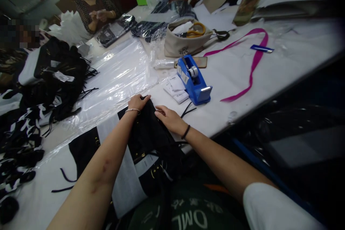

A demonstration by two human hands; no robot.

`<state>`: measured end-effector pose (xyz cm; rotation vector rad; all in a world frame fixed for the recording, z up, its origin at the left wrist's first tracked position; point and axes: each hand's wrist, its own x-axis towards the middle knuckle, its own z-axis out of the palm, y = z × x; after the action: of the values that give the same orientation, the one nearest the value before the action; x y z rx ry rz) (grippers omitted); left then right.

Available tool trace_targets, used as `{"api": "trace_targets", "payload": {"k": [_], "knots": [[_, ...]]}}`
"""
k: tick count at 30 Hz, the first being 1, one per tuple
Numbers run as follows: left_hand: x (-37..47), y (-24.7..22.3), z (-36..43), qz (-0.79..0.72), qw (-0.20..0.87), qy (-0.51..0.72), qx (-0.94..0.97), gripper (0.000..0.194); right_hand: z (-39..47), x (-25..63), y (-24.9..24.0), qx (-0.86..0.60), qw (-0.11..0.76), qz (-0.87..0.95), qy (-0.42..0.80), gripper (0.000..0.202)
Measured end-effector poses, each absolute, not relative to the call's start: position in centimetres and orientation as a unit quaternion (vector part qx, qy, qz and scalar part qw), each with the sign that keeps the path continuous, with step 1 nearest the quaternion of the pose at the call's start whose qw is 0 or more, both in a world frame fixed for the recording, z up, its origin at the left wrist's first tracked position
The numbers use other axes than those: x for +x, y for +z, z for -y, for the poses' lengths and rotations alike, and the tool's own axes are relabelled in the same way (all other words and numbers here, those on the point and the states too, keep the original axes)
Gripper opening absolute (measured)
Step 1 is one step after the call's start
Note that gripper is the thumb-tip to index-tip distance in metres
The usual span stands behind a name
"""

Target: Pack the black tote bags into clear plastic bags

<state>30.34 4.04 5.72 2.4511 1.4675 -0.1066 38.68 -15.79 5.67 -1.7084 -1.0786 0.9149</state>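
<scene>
Here's my left hand [137, 103], thumb spread at the bag's [147, 125] far edge, my right hand [171, 119] loosely open alongside, seemingly keeping it flat

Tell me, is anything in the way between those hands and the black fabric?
Nothing visible is. The left hand rests on the far edge of the black fabric, and the right hand is at its side edge. The blue tape dispenser stands beyond them, not between.
</scene>
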Motion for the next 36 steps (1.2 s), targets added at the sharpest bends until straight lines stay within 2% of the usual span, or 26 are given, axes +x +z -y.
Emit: {"api": "trace_targets", "payload": {"k": [2,4,6,8,12,18,21,24,27,30,32,36], "knots": [[30.4,5.5,-4.0,-0.515,0.135,-0.040,0.846,0.069,18.7,37.2,6.2,-0.722,0.417,0.442,0.329,0.034],[30.4,5.5,-4.0,-0.519,0.135,-0.041,0.843,0.069,20.7,35.8,6.7,-0.753,0.350,0.475,0.291,0.033],[30.5,5.4,-4.0,-0.521,0.136,-0.039,0.841,0.068,21.6,35.1,7.2,-0.765,0.286,0.502,0.286,0.021],[30.6,5.4,-3.8,-0.522,0.138,-0.032,0.841,0.065,21.6,35.1,7.4,-0.760,0.259,0.509,0.311,0.016],[30.8,5.3,-3.3,-0.524,0.136,-0.013,0.841,0.059,21.4,36.3,6.8,-0.760,0.272,0.467,0.362,0.027],[30.8,5.0,-3.1,-0.517,0.131,0.004,0.846,0.056,22.6,38.7,5.6,-0.753,0.352,0.356,0.427,0.019],[30.8,4.9,-3.5,-0.519,0.136,0.003,0.844,0.059,22.6,39.2,5.9,-0.767,0.356,0.376,0.380,0.016],[30.7,4.9,-3.9,-0.520,0.152,-0.011,0.841,0.061,21.6,39.2,6.4,-0.759,0.262,0.455,0.386,0.016],[30.5,4.8,-4.2,-0.518,0.160,-0.012,0.840,0.061,20.7,39.4,6.8,-0.696,0.168,0.499,0.488,0.016],[30.4,4.5,-4.2,-0.523,0.154,0.003,0.839,0.060,21.3,39.7,6.9,-0.631,0.120,0.501,0.581,0.021],[30.5,4.4,-4.1,-0.527,0.151,0.006,0.836,0.059,22.4,39.5,6.9,-0.659,0.102,0.504,0.549,0.019],[30.6,4.6,-3.7,-0.533,0.134,0.004,0.836,0.057,25.1,39.0,7.5,-0.765,0.131,0.516,0.362,0.017]]}}
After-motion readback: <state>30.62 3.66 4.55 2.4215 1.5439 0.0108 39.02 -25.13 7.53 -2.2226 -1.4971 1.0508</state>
